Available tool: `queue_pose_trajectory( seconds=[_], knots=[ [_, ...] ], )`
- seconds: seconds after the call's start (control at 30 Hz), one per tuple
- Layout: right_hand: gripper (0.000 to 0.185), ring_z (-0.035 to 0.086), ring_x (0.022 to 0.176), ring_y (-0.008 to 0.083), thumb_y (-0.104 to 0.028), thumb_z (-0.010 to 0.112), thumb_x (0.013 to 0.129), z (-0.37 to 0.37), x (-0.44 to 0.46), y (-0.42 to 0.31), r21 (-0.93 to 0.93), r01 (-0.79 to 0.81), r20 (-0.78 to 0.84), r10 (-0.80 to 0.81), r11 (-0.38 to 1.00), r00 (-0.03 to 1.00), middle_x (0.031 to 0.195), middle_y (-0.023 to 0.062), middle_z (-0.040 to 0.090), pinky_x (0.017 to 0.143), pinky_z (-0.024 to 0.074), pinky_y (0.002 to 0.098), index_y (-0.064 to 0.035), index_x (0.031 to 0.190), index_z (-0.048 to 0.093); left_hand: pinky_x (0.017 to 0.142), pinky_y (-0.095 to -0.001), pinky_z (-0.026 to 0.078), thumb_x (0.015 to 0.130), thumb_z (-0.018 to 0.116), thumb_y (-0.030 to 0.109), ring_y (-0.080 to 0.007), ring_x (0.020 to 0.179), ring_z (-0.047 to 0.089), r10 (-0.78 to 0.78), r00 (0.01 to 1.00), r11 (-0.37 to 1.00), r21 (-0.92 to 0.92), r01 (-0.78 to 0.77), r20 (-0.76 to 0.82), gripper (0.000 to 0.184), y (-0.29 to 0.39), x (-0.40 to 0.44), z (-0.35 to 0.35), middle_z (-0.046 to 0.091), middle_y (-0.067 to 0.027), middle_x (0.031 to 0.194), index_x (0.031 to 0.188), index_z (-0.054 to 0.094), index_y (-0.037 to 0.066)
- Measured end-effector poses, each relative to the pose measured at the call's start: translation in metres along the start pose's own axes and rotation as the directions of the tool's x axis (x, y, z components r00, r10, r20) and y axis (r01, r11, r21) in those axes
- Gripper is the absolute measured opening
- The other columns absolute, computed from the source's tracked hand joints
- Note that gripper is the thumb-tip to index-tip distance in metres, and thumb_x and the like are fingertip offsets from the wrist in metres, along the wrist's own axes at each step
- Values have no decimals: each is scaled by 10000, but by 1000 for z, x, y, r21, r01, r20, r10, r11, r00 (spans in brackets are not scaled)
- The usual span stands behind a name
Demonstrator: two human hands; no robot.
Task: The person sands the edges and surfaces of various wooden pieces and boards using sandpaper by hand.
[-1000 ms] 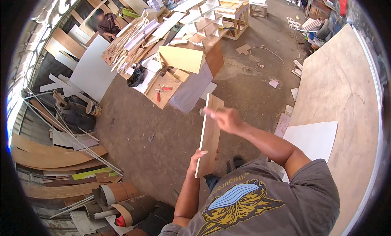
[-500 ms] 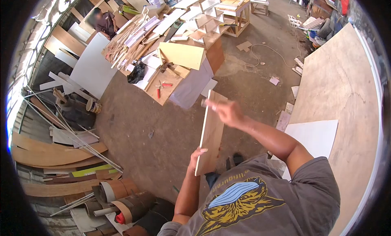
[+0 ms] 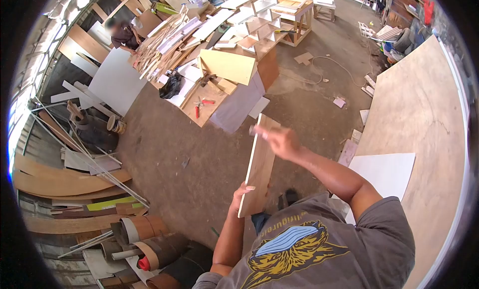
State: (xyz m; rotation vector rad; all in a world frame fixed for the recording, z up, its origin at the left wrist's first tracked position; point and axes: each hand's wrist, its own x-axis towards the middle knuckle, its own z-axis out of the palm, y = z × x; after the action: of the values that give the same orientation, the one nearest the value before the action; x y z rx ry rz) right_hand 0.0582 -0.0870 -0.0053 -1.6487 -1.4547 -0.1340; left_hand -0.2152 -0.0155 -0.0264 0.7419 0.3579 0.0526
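Observation:
A narrow wooden board (image 3: 259, 172) stands on a slant in front of my body, its pale long edge facing left. My left hand (image 3: 243, 195) grips it near the lower end, thumb on the face by the edge. Near the upper end, my right hand (image 3: 280, 141) is closed at the pale edge. Something small and greyish shows at its fingertips, blurred, and I cannot make out what it is.
Red-handled pliers (image 3: 203, 105) lie on a cluttered worktable (image 3: 199, 120) ahead. Another person (image 3: 124, 35) is behind the wood pile. A large plywood sheet (image 3: 421, 109) leans at right. Rolled sheets (image 3: 167, 249) lie lower left.
My right hand has shifted slightly along the board's upper edge, while my left hand keeps its grip. The view has tilted a little. The other person has bent toward the wood pile.

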Motion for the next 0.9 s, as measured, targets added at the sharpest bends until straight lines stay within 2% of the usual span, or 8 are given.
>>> queue_pose_trajectory(
  seconds=[0.13,0.27,0.37,0.4,0.5,0.63,0.77,0.9],
  knots=[
    [453,782,795,291,-82,688,1001,-13,21,-21,112,-32,-176,51,993,983,996,136,787,648,620,411,-172,1444,697,949,-453,576,792,748,421,-308,1084,700,3,998,997,77,2,-70,893,2,1,0,687,-227,1284,1484,519,-95],
    [472,781,802,275,-42,678,993,-3,-1,-40,40,90,153,-95,995,984,959,149,772,655,618,404,-163,1449,692,948,-457,571,797,742,420,-310,1114,693,24,995,999,40,-20,-96,865,11,-3,8,693,-218,1278,1468,545,-90],
    [479,793,862,288,-44,675,988,1,25,-13,117,25,-127,-10,993,992,1047,145,794,690,636,407,-174,1449,694,946,-454,572,803,739,427,-312,1122,690,27,997,993,116,-18,-73,871,15,-4,4,697,-218,1273,1478,535,-85],
    [492,802,963,298,-38,664,987,-13,31,-18,19,-189,-21,190,982,982,1179,140,795,756,655,409,-182,1457,686,946,-453,572,806,738,430,-314,1123,690,25,998,988,153,-16,-60,876,14,-5,1,697,-218,1273,1484,529,-83],
    [493,804,938,292,-43,653,995,4,18,-25,44,-33,36,31,999,999,1243,123,786,761,664,399,-174,1469,672,955,-447,568,795,746,431,-309,1120,692,28,997,994,104,-19,-78,883,8,-3,-8,702,-214,1256,1480,530,-83],
    [490,761,744,253,-62,659,1001,5,5,-41,-19,98,251,-90,995,964,1137,116,809,657,647,360,-173,1478,664,952,-445,561,781,752,424,-301,1110,688,49,993,997,61,-42,-103,876,11,-9,-4,690,-207,1276,1464,546,-83],
    [510,758,732,246,-66,670,997,-5,33,-22,-4,-92,-63,91,996,994,1005,130,794,625,627,360,-204,1488,664,941,-448,579,791,742,447,-324,1082,706,80,988,986,155,-59,-131,906,3,-11,-7,689,-252,1277,1488,521,-87],
    [516,777,805,291,-38,656,996,10,10,-44,86,115,70,-122,990,990,911,121,758,648,615,410,-206,1483,671,933,-437,561,774,756,411,-295,1098,684,72,991,997,35,-68,-110,880,9,-11,4,674,-208,1302,1471,541,-82]
  ],
)
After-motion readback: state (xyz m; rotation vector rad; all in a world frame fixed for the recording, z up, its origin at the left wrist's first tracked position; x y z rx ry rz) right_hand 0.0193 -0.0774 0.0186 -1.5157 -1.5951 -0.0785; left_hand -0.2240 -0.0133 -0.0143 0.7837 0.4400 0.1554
